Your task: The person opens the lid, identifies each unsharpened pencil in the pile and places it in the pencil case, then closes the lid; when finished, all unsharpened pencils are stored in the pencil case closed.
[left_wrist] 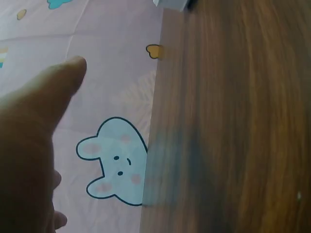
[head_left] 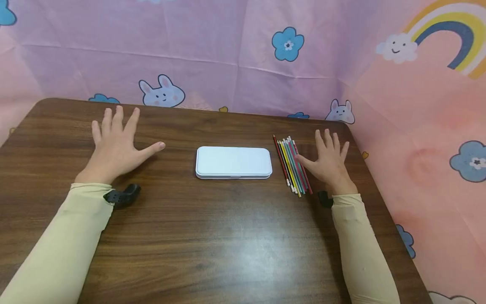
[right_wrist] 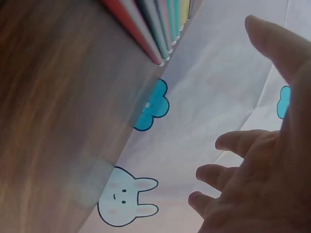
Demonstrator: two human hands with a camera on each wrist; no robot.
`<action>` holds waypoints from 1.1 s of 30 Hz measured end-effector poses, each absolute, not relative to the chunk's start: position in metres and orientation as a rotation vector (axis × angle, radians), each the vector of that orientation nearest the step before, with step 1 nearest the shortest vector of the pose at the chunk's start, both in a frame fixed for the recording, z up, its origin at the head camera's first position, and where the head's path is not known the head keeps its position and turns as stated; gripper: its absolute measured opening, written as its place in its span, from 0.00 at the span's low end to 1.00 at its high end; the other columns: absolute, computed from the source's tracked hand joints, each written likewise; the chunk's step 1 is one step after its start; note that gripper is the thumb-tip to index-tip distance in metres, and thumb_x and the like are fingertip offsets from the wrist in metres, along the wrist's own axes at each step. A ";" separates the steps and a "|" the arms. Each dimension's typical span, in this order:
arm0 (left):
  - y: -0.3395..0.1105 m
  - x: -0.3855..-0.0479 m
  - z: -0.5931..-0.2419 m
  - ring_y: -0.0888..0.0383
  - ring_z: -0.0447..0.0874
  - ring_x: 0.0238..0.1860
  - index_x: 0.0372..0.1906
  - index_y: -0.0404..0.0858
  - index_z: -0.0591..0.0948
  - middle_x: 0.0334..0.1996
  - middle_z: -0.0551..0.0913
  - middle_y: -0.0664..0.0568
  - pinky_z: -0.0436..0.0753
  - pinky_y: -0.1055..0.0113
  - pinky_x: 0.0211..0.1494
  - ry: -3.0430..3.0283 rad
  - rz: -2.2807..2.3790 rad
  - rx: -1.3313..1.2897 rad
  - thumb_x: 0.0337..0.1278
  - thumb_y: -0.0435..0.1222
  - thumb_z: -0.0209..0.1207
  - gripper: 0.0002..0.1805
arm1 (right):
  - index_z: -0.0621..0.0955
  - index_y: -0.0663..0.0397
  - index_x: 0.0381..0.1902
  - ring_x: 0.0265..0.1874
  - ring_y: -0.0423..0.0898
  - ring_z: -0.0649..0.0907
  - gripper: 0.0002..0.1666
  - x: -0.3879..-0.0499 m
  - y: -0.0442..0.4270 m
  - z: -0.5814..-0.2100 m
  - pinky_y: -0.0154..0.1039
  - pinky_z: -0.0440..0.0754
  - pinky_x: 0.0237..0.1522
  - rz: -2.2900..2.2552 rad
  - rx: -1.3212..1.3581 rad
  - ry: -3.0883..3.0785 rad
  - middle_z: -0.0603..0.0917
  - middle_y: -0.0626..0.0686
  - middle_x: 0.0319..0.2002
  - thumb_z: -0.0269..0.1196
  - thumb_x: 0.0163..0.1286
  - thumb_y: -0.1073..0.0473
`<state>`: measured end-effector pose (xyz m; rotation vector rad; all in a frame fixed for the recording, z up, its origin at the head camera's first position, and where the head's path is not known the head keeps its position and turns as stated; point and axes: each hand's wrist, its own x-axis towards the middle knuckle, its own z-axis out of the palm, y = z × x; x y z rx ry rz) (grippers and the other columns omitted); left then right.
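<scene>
pencils (head_left: 291, 166) bunched beside a white case (head_left: 233, 161), both hands (head_left: 114, 148) (head_left: 328, 163) spread wide, gripping nothing, brown table (head_left: 182, 249)

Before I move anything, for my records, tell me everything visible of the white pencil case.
The white pencil case is a flat rectangular box with rounded corners and a plain lid, apparently metal or hard plastic. It is closed, with a seam and small lip along its near side. It lies flat on the brown table, long sides left to right, left of and apart from the pencils. Neither the left hand nor right hand touches it.
</scene>
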<state>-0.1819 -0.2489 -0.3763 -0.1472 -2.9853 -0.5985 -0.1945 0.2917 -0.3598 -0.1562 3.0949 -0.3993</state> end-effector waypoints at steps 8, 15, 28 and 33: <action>-0.233 -0.179 -0.372 0.39 0.23 0.82 0.85 0.47 0.40 0.83 0.35 0.35 0.26 0.34 0.77 -2.917 -0.738 -0.288 0.62 0.69 0.56 0.60 | 0.50 0.57 0.84 0.81 0.65 0.43 0.63 -0.193 0.277 -0.355 0.71 0.28 0.74 -0.517 -0.290 3.125 0.48 0.67 0.82 0.63 0.67 0.29; -0.205 -0.174 -0.375 0.38 0.33 0.83 0.85 0.49 0.44 0.84 0.40 0.41 0.39 0.30 0.77 -2.878 -0.928 -0.469 0.60 0.64 0.64 0.59 | 0.54 0.56 0.83 0.80 0.64 0.51 0.61 -0.188 0.251 -0.351 0.66 0.38 0.78 -0.588 -0.538 3.100 0.55 0.64 0.81 0.68 0.65 0.34; -0.158 -0.169 -0.413 0.42 0.46 0.82 0.85 0.51 0.46 0.82 0.50 0.47 0.55 0.31 0.75 -2.934 -1.278 -0.667 0.57 0.60 0.70 0.60 | 0.62 0.56 0.80 0.75 0.63 0.66 0.60 -0.180 0.188 -0.359 0.57 0.62 0.76 -0.355 -1.019 2.908 0.64 0.65 0.77 0.75 0.60 0.38; -0.149 -0.175 -0.419 0.43 0.46 0.82 0.84 0.48 0.49 0.82 0.53 0.47 0.41 0.38 0.80 -2.930 -1.240 -0.732 0.52 0.61 0.72 0.62 | 0.63 0.55 0.79 0.75 0.64 0.65 0.58 -0.186 0.178 -0.356 0.57 0.62 0.76 -0.277 -1.072 2.875 0.64 0.65 0.76 0.77 0.59 0.40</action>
